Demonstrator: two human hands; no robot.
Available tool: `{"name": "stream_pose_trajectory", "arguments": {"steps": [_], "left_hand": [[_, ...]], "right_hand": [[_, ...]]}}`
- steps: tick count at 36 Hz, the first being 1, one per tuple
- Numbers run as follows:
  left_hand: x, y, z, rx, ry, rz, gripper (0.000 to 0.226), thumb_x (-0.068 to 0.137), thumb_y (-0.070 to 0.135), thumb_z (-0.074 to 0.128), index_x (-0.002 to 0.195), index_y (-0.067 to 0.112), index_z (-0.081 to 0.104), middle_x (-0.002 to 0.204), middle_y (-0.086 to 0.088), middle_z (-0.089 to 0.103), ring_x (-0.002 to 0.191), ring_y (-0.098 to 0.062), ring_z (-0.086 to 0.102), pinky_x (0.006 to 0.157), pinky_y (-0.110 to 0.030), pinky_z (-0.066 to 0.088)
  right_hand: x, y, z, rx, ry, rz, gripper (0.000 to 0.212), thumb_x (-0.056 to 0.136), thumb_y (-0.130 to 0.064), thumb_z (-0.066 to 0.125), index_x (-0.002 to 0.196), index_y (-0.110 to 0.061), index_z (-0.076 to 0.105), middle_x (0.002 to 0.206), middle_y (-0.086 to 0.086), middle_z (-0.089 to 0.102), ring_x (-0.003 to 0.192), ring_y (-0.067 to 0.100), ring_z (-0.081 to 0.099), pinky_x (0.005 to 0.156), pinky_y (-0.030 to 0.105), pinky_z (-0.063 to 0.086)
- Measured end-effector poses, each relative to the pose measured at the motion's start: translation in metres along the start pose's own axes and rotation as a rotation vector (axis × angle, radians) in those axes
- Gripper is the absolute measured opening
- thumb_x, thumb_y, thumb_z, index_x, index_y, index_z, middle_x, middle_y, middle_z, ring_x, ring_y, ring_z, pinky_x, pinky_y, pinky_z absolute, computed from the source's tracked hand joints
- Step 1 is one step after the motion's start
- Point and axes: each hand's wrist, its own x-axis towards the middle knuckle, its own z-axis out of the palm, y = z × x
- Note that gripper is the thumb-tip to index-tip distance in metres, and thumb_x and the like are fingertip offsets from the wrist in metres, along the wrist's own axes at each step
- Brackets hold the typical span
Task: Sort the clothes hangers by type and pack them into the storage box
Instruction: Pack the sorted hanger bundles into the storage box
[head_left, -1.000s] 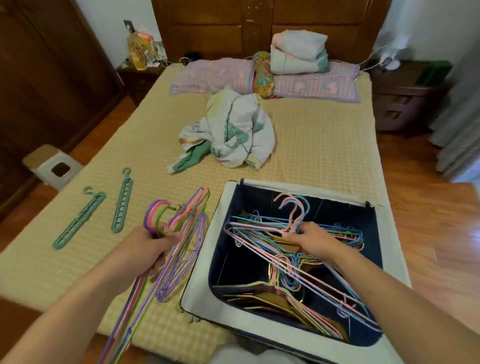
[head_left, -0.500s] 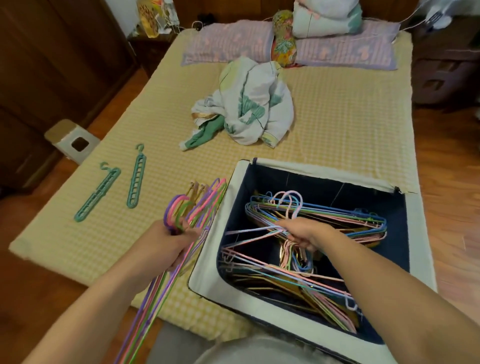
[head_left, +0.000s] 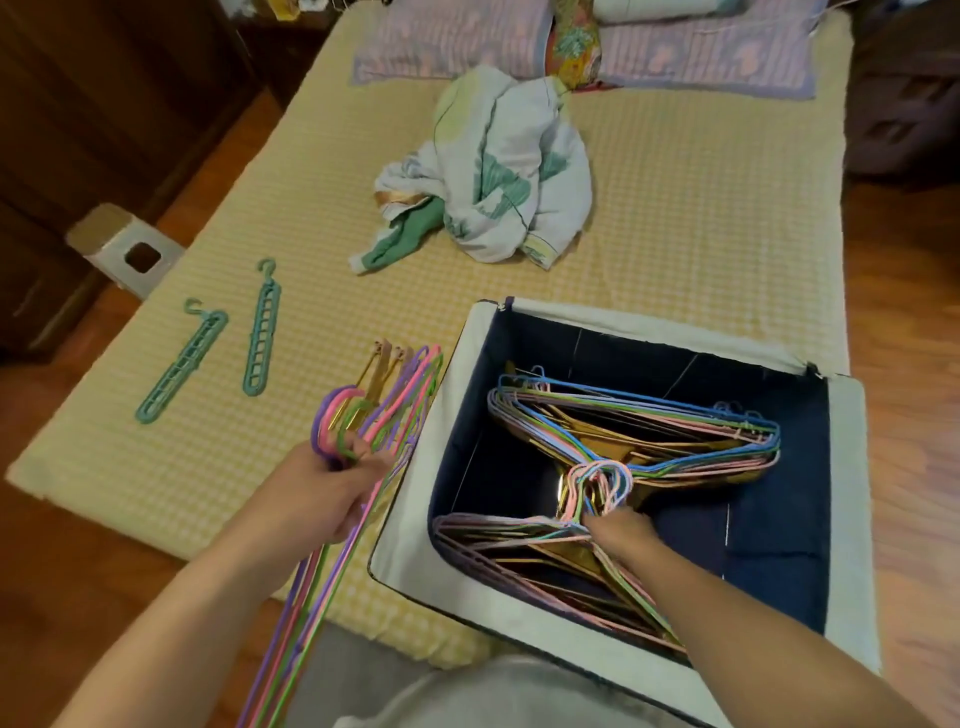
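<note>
We're packing: our right hand (head_left: 615, 530) grips the hanger hooks (head_left: 597, 480) inside the storage box (head_left: 847, 467), our left hand (head_left: 317, 493) clutches another bundle (head_left: 400, 395). Next, probably let go and load that one.

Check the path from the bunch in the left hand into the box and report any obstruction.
Nothing visible blocks it. The left hand grips the hanger bunch just outside the storage box, whose top is open; the right hand is inside.

Right hand (head_left: 615, 530) and hanger bundle (head_left: 597, 480) now lower, deep inside box (head_left: 847, 493).
</note>
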Motion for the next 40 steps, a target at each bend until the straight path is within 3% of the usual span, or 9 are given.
{"name": "stream_pose_trajectory", "arguments": {"steps": [6,15,19,23,26,29,32,37,40], "left_hand": [[-0.002,0.009,0.005,0.031,-0.003,-0.016,0.033,0.099,0.021,0.064,0.072,0.018,0.047,0.064,-0.009,0.032,0.049,-0.018,0.027,0.047,-0.025,0.023],[-0.017,0.028,0.003,0.062,-0.021,0.014,0.034,0.100,0.025,0.064,0.072,0.011,0.049,0.067,-0.012,0.044,0.050,-0.019,0.031,0.046,-0.027,0.028],[-0.027,0.052,0.006,0.039,-0.063,0.046,0.042,0.100,0.024,0.063,0.064,0.015,0.042,0.060,-0.013,0.038,0.041,-0.016,0.024,0.043,-0.022,0.021],[-0.040,0.090,0.018,0.171,-0.192,0.088,0.043,0.101,0.031,0.061,0.066,0.017,0.039,0.054,-0.004,0.034,0.041,-0.014,0.022,0.045,-0.023,0.019],[-0.048,0.112,0.027,0.509,-0.284,0.290,0.040,0.098,0.041,0.063,0.071,0.017,0.047,0.059,0.009,0.039,0.047,-0.008,0.032,0.047,-0.021,0.028],[-0.052,0.123,0.035,0.808,-0.445,0.568,0.033,0.099,0.043,0.063,0.080,0.016,0.057,0.062,0.009,0.049,0.052,-0.008,0.042,0.050,-0.019,0.031],[-0.044,0.117,0.048,1.224,-0.427,0.970,0.028,0.098,0.047,0.055,0.078,0.027,0.052,0.070,0.005,0.058,0.063,-0.012,0.054,0.055,-0.032,0.044],[-0.031,0.092,0.087,1.600,-0.449,1.437,0.013,0.095,0.034,0.051,0.093,0.030,0.063,0.071,0.005,0.057,0.059,-0.023,0.062,0.044,-0.033,0.046],[-0.007,0.073,0.108,1.605,-0.483,1.485,0.020,0.095,0.022,0.038,0.103,0.023,0.057,0.081,0.000,0.060,0.070,-0.027,0.063,0.057,-0.038,0.053]], "right_hand": [[-0.010,-0.002,0.029,-0.069,0.136,0.007,0.068,0.094,-0.047,0.050,0.146,-0.007,0.031,0.148,0.021,0.039,0.132,0.038,0.043,0.107,0.043,0.039],[-0.024,-0.008,-0.003,-0.078,-0.013,0.026,0.088,0.092,-0.070,0.047,0.153,-0.009,0.032,0.158,0.017,0.034,0.144,0.035,0.034,0.117,0.040,0.029],[-0.057,-0.014,-0.051,-0.273,0.026,-0.209,0.046,0.094,-0.055,0.052,0.117,-0.017,0.064,0.126,0.009,0.065,0.116,0.027,0.060,0.093,0.033,0.046],[-0.113,-0.030,-0.107,0.057,0.215,-0.535,0.009,0.100,-0.033,0.056,0.094,-0.030,0.063,0.097,-0.007,0.066,0.097,0.015,0.064,0.078,0.030,0.050],[-0.169,-0.040,-0.144,0.237,0.535,-0.947,0.015,0.097,-0.024,0.061,0.112,-0.027,0.065,0.112,-0.009,0.061,0.110,0.007,0.055,0.097,0.026,0.043],[-0.216,-0.048,-0.165,-0.087,0.498,-1.288,0.040,0.090,-0.035,0.068,0.129,-0.030,0.058,0.126,-0.014,0.052,0.123,0.001,0.041,0.105,0.018,0.032],[-0.234,-0.051,-0.158,-0.511,0.236,-1.280,0.044,0.089,-0.041,0.062,0.131,-0.036,0.050,0.126,-0.013,0.056,0.115,0.005,0.049,0.095,0.023,0.040],[-0.225,-0.038,-0.140,-0.644,-0.185,-1.084,0.015,0.100,-0.017,0.049,0.089,-0.022,0.057,0.095,0.003,0.069,0.088,0.022,0.063,0.078,0.037,0.050],[-0.197,-0.021,-0.125,-0.661,-0.092,-1.029,0.020,0.098,-0.017,0.049,0.081,-0.027,0.048,0.085,0.001,0.066,0.080,0.023,0.062,0.077,0.043,0.053]]}}
